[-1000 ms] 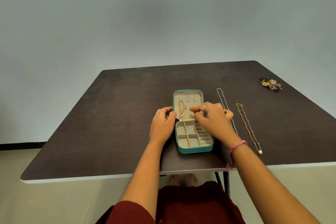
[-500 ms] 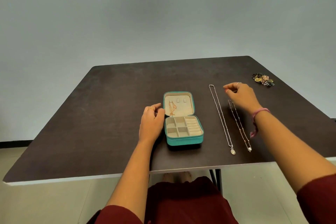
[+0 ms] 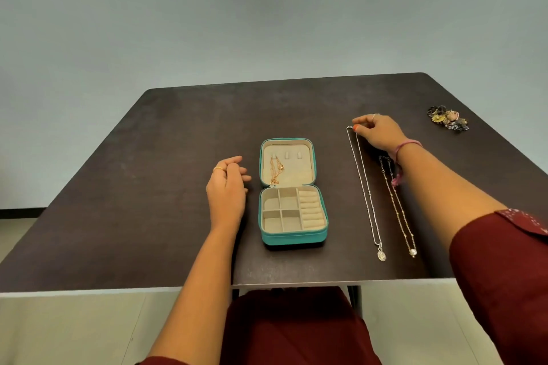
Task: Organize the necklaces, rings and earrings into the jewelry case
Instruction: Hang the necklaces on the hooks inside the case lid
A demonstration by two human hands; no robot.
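**Inspector:** Report the state of your grip.

**Me:** My right hand [image 3: 378,132] pinches the top end of the long silver chain necklace with an oval pendant [image 3: 365,191], which lies straight on the dark brown counter [image 3: 148,187]. My left hand [image 3: 226,187] rests on the counter just beside the open teal zip jewelry case with beige lining [image 3: 293,238], fingers loosely curled, holding nothing.

**Inspector:** What is done?

**Me:** One rose-gold chain necklace [image 3: 275,170] hangs from a hook in the case lid. The tray compartments and ring rolls look unfilled.

**Inspector:** What is left?

**Me:** The silver necklace, the thin gold beaded necklace with a pearl drop [image 3: 398,210] just beside it, and the small cluster of flower-shaped pieces [image 3: 448,121] at the far right, well apart from the case. I judge the task to be at an early stage.
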